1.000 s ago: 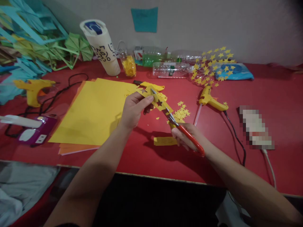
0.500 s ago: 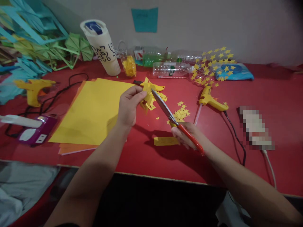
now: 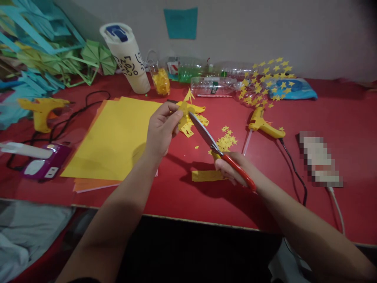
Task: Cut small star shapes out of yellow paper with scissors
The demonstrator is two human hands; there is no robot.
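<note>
Between the thumb and fingers of my left hand is a piece of yellow paper, partly cut, with a pointed strip sticking up from it. My right hand grips red-handled scissors, whose blade tips are at the paper's right edge. Yellow paper scraps lie on the table beneath the held piece. Just beyond the scissors is a pile of small yellow paper stars. A yellow paper strip rests under my right hand, its right end hidden.
Yellow sheets lie left on the red table. Glue guns lie at both sides, with cords. A tumbler, plastic bottles and a star-covered ball line the back. A purple power adapter sits left.
A pointed strip of the held paper now stands up above my left fingers, and the piece is turned slightly. Both hands stay in nearly the same place.
</note>
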